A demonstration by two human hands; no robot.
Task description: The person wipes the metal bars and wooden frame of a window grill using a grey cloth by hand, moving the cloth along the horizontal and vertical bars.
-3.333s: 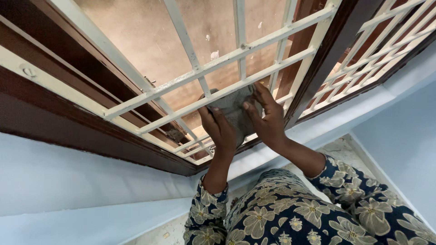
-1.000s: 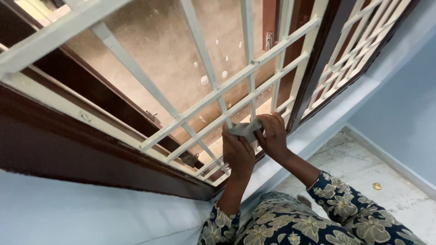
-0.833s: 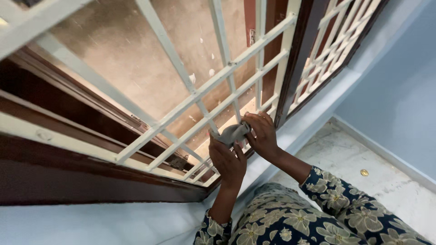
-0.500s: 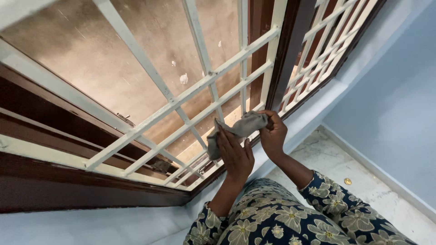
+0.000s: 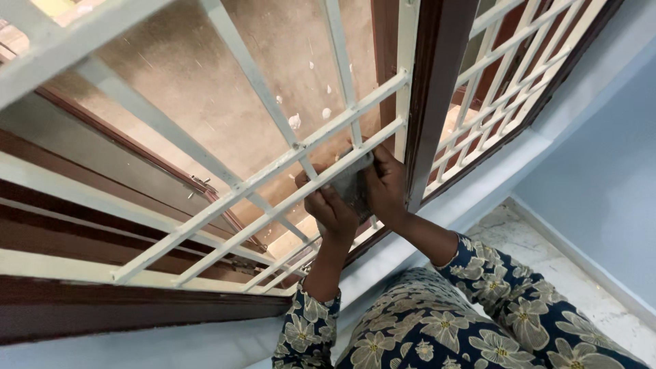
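Closed around a grey cloth (image 5: pixel 350 183), both of them: left hand (image 5: pixel 333 208) curled on the cloth's lower left edge, right hand (image 5: pixel 385 186) clamped on its right side, fingers wrapped over the fabric. Pressed between the two hands, that cloth, right up against a white window grille (image 5: pixel 273 174), just under the pair of slanted crossbars and beside one of the upright bars. Far left, a dark brown wooden window frame (image 5: pixel 102 311) running along the bottom, with a pale band above it. Next along, a metal latch (image 5: pixel 201 183) on the frame, just behind the grille bars. Behind the bars, a dusty brownish pane (image 5: pixel 205 82) flecked with small white spots (image 5: pixel 295 121) near the upper middle. Centre, the two hands and the cloth, wrists dropping down into sleeves of dark blue fabric printed with cream flowers (image 5: pixel 437 328). Immediately right of the right hand, touching or very nearly touching it, a thick dark brown upright post (image 5: pixel 437 89) splitting the window in two. Further right, a second grille section (image 5: pixel 506 89) with smaller squares. Below that, a pale blue sill and wall (image 5: pixel 601 184), then a marbled light floor (image 5: pixel 581 280) at the lower right corner.
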